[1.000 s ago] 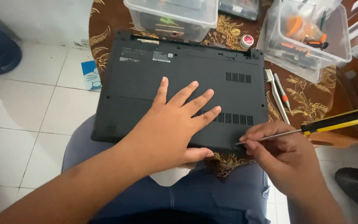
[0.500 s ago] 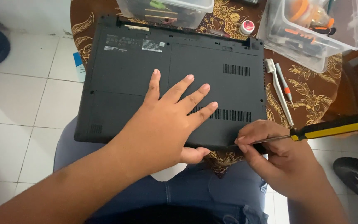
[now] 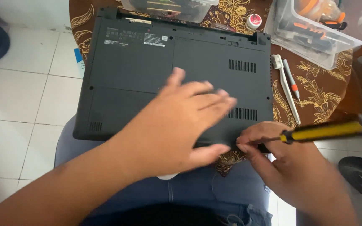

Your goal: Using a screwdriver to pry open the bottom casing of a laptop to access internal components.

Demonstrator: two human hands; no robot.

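**Hands at the laptop's near edge**

The left hand (image 3: 181,125) is lying spread and empty across the upturned matte black plastic laptop (image 3: 147,71) mid-frame. The right hand (image 3: 285,167), lower right, is pinching a yellow-and-black-handled screwdriver (image 3: 323,131) at the laptop's near edge.

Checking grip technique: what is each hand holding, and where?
Right hand pinches the screwdriver at its metal shaft; left hand lies flat on the laptop, holding nothing.

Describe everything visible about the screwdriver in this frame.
The screwdriver has a yellow handle with black ends and a thin metal shaft. It lies nearly level, handle toward the right, tip at the laptop's near right edge. The right hand pinches the shaft near the tip with its fingers; the tip itself is hidden.
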